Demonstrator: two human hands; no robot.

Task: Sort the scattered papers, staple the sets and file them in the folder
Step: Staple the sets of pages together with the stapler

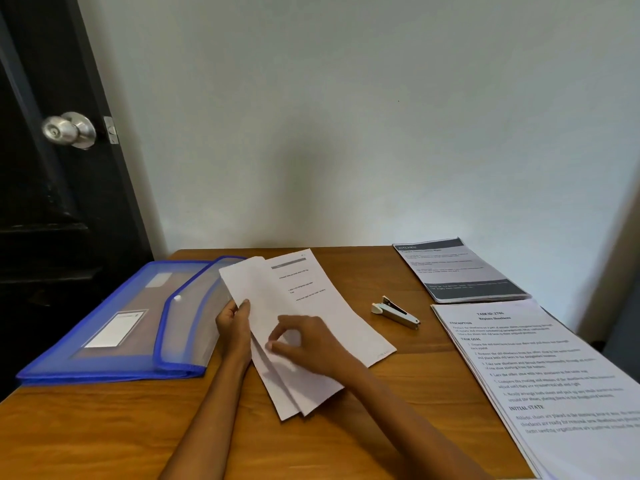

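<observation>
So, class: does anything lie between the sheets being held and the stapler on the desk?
Nothing visible does. The left hand and right hand hold the sheets, and only bare wooden desk separates them from the stapler to their right.

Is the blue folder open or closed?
Closed, it seems. The blue folder's flap lies flat over its front with the white snap on it; whether it is fastened, I cannot tell.
</observation>
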